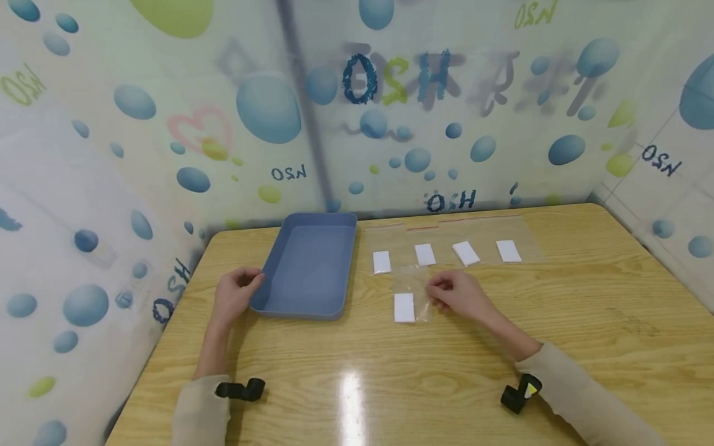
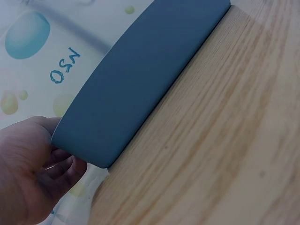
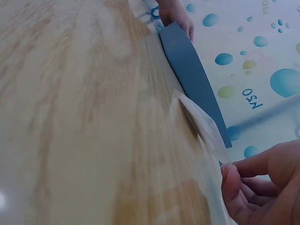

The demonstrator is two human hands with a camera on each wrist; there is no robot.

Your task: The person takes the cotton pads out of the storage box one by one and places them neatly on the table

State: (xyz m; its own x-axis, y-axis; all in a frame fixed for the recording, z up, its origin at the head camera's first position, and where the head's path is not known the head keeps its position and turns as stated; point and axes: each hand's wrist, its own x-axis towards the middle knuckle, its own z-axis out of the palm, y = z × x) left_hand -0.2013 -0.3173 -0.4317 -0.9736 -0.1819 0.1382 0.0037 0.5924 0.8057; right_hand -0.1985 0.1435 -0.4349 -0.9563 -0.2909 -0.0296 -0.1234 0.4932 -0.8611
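My left hand (image 1: 237, 294) is at the near left corner of a blue-grey tray (image 1: 304, 269). In the left wrist view the thumb lies over the rim and the curled fingers sit outside the tray wall (image 2: 136, 79). With thumb and fingertips my right hand (image 1: 460, 294) pinches the right edge of a small clear zip bag (image 1: 422, 303). A white rectangular piece (image 1: 404, 308) is inside this bag. From the right wrist, the bag's film (image 3: 204, 124) shows partly raised off the wood near my right hand (image 3: 262, 183).
Behind that bag, several more clear bags with red zip lines lie in a row, each with a white piece (image 1: 425, 254). Everything stands on a wooden table (image 1: 446, 384). A patterned curtain (image 1: 362, 155) closes off the back and sides.
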